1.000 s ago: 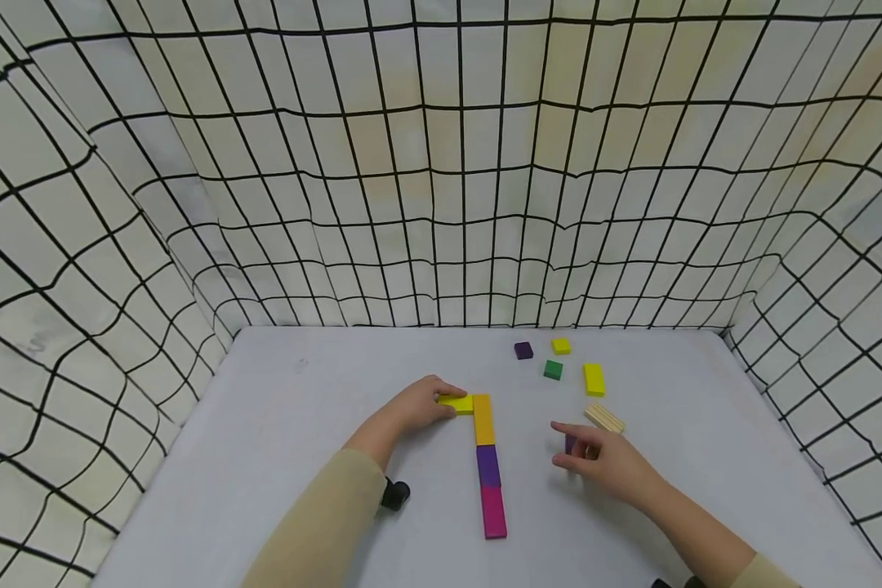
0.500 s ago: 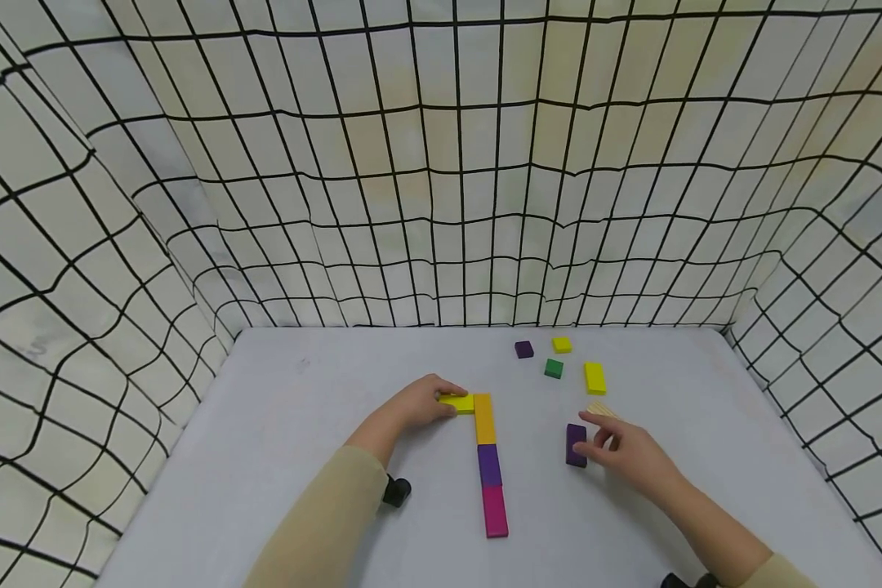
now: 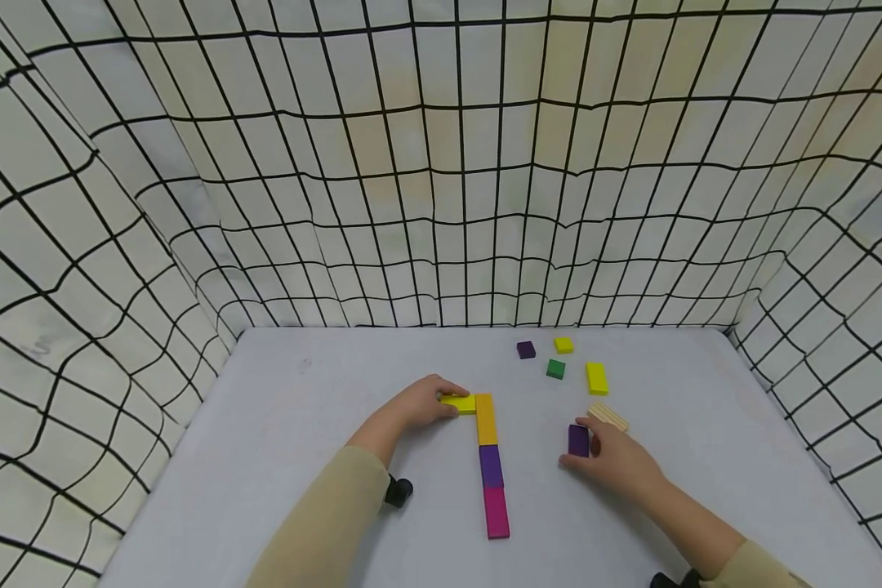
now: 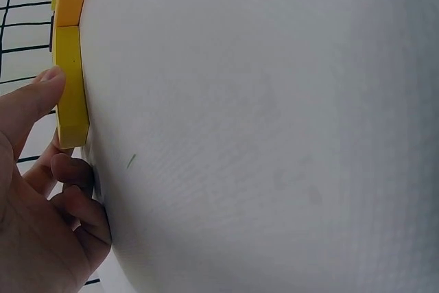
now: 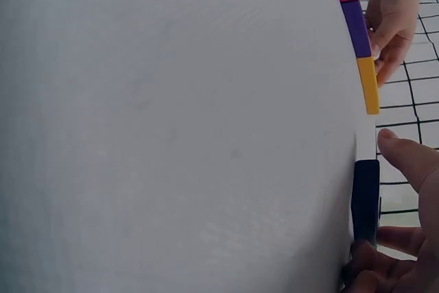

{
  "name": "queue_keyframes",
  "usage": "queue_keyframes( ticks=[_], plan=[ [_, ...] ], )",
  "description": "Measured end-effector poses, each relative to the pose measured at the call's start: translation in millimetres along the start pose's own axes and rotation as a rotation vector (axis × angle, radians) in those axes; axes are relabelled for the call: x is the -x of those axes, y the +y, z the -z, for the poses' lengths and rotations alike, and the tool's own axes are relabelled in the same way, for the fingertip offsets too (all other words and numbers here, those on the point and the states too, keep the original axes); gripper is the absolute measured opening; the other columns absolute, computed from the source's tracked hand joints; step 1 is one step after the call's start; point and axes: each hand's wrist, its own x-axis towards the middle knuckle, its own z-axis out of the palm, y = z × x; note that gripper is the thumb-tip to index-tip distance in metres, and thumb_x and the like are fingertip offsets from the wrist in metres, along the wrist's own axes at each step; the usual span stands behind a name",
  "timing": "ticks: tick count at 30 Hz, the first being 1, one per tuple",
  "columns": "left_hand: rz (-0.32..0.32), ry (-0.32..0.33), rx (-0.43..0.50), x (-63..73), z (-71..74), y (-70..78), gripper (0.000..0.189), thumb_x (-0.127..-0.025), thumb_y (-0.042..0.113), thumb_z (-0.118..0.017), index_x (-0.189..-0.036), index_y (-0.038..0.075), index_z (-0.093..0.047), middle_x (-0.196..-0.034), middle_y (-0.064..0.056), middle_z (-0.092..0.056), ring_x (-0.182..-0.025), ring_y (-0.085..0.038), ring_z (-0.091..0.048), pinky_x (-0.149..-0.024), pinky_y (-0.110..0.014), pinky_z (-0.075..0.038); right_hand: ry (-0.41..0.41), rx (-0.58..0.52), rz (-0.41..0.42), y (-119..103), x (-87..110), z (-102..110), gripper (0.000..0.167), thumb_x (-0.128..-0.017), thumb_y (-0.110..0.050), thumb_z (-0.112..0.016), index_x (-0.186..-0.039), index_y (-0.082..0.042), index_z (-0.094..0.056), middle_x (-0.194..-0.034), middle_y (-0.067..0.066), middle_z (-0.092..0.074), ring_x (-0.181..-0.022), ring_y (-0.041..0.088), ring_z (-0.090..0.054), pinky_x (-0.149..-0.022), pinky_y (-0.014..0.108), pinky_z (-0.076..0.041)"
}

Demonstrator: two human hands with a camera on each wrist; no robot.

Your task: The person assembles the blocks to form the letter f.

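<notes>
My left hand [image 3: 420,402] pinches a yellow block [image 3: 465,404] lying flat, between thumb and fingers. Its end meets the top of an orange-yellow block [image 3: 486,419]. Below that, a purple block [image 3: 491,466] and a magenta block [image 3: 496,513] continue the line end to end. At the right, my right hand [image 3: 612,459] is spread around a dark purple block [image 3: 578,441] on the table. Its index finger lies by the far end and the thumb by the near end. In the right wrist view, a gap shows between the thumb [image 5: 405,156] and this dark block [image 5: 365,200].
Beyond the right hand lies a pale wooden ridged piece [image 3: 608,416]. Farther back are a yellow block [image 3: 597,379], a green block [image 3: 555,369], a small yellow block [image 3: 563,345] and a dark purple block [image 3: 526,349]. Black netting [image 3: 463,220] encloses the white table [image 3: 323,359].
My right hand moved back to the right off the dark purple block, then came left again with thumb and index finger around it. The left hand stayed on the yellow block.
</notes>
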Motion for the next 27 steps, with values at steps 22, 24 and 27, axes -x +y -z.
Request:
queue_keyframes(
  ticks=[22, 24, 27],
  plan=[
    [0.009, 0.004, 0.018, 2.6, -2.2, -0.8, 0.034, -0.093, 0.017, -0.070, -0.126, 0.026, -0.070, -0.130, -0.004, -0.057, -0.124, -0.026, -0.050, -0.110, -0.047, -0.036, 0.012, 0.070, 0.113, -2.9, 9.0, -0.5, 0.061, -0.085, -0.032, -0.077, -0.140, -0.012, -0.058, -0.123, 0.014, -0.060, -0.101, 0.024, -0.060, -0.083, 0.047, -0.052],
    [0.007, 0.002, 0.022, 2.9, -1.9, 0.2, 0.034, -0.093, 0.017, -0.070, -0.126, 0.025, -0.070, -0.130, -0.004, -0.057, -0.125, -0.027, -0.050, -0.111, -0.048, -0.035, 0.014, 0.070, 0.101, -3.1, 7.7, -0.3, 0.062, -0.085, -0.037, -0.078, -0.139, -0.013, -0.059, -0.113, 0.009, -0.061, -0.091, 0.020, -0.057, -0.075, 0.040, -0.050],
    [0.013, 0.004, 0.027, 3.2, -1.1, 0.8, 0.034, -0.093, 0.016, -0.070, -0.125, 0.025, -0.070, -0.130, -0.005, -0.057, -0.126, -0.028, -0.049, -0.111, -0.049, -0.035, 0.026, 0.084, 0.083, -4.1, 4.4, 0.0, 0.062, -0.084, -0.044, -0.076, -0.136, -0.014, -0.062, -0.100, 0.003, -0.060, -0.081, 0.017, -0.050, -0.066, 0.032, -0.043]
  ],
)
